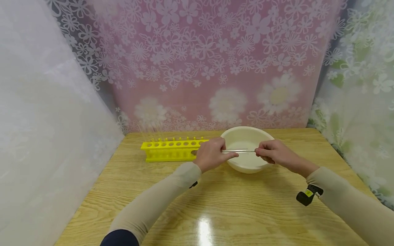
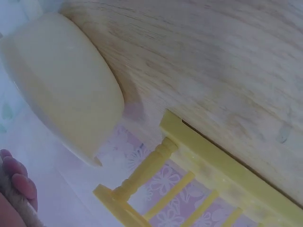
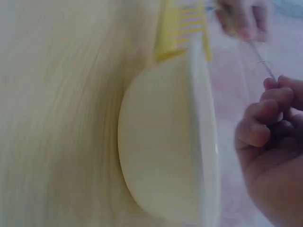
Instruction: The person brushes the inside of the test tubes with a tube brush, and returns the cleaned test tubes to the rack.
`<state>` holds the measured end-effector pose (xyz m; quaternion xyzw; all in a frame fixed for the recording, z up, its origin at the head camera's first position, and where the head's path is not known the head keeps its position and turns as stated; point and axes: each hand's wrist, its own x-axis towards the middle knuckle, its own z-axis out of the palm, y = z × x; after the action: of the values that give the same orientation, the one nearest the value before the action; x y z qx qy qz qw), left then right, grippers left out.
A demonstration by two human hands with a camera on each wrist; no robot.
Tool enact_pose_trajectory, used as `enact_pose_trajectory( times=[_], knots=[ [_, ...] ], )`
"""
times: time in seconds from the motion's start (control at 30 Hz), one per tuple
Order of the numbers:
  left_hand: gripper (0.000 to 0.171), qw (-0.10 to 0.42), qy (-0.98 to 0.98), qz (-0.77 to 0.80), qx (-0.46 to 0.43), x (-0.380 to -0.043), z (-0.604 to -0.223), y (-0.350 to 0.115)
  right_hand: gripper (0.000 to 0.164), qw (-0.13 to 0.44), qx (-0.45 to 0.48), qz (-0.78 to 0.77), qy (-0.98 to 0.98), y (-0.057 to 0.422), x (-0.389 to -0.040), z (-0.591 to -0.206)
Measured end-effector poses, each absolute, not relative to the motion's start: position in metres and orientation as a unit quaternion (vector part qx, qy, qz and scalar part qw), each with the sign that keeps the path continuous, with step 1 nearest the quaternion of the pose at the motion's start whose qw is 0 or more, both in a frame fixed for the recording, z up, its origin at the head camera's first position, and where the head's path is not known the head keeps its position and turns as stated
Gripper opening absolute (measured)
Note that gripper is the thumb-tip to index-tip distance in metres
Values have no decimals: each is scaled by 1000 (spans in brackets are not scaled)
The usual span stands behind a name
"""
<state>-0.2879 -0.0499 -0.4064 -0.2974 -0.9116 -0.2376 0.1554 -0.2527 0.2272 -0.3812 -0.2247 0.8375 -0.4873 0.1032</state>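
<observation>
Over the white basin [image 1: 246,167], my left hand [image 1: 212,153] grips a clear glass test tube [image 1: 235,150] lying level, mouth to the right. My right hand [image 1: 274,152] pinches the thin wire handle [image 1: 251,151] of a test tube brush, which runs into the tube. In the left wrist view, greyish bristles [image 2: 21,201] show beside the left fingers [image 2: 23,184]. From the right wrist, the wire [image 3: 271,73] spans between both hands, with the tube's round rim around it; the right fingers [image 3: 258,123] are curled.
A yellow test tube rack [image 1: 172,157] stands left of the basin, partly behind my left hand. Several clear test tubes [image 1: 150,131] stand upright at its left end. The wooden table [image 1: 221,201] meets a flowered curtain [image 1: 197,68] at the back.
</observation>
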Motion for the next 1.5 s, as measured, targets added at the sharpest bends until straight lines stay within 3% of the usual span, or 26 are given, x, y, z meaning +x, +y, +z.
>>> enact_pose_trajectory(
  times=[0.1, 0.17, 0.23, 0.37, 0.47, 0.57, 0.67, 0.83, 1.03, 1.2, 1.3, 1.4, 1.5],
  knots=[
    [52, 165, -911, -226, -304, -287, -406, -48, 39, 153, -177, -535, 812, 227, -253, -378],
    [51, 153, -911, -236, -302, -287, -404, -47, 38, 126, -182, -506, 834, 227, -253, -379],
    [50, 138, -910, -251, -298, -288, -403, -48, 31, 54, -212, -432, 875, 226, -253, -380],
    [51, 115, -912, -276, -280, -292, -402, -49, 7, -154, -311, -256, 902, 224, -253, -385],
    [53, 94, -911, -300, -268, -293, -403, -51, 11, -288, -388, -140, 864, 225, -254, -388],
    [54, 73, -906, -319, -267, -291, -405, -53, 7, -364, -454, -36, 812, 226, -254, -390],
    [54, 64, -906, -321, -266, -287, -409, -54, 13, -389, -491, 34, 779, 227, -252, -392],
    [53, 90, -909, -299, -275, -284, -415, -54, 33, -336, -476, -34, 812, 225, -247, -397],
    [51, 150, -906, -260, -298, -285, -411, -52, 15, -107, -344, -318, 877, 226, -245, -390],
    [52, 167, -906, -233, -312, -285, -406, -50, 32, 79, -240, -480, 840, 228, -251, -383],
    [53, 185, -905, -213, -320, -284, -405, -49, 40, 153, -192, -550, 798, 227, -253, -384],
    [54, 193, -905, -202, -322, -285, -405, -49, 35, 128, -204, -533, 811, 227, -253, -387],
    [52, 170, -908, -215, -317, -285, -405, -49, 25, 3, -269, -428, 863, 227, -250, -391]
  ],
)
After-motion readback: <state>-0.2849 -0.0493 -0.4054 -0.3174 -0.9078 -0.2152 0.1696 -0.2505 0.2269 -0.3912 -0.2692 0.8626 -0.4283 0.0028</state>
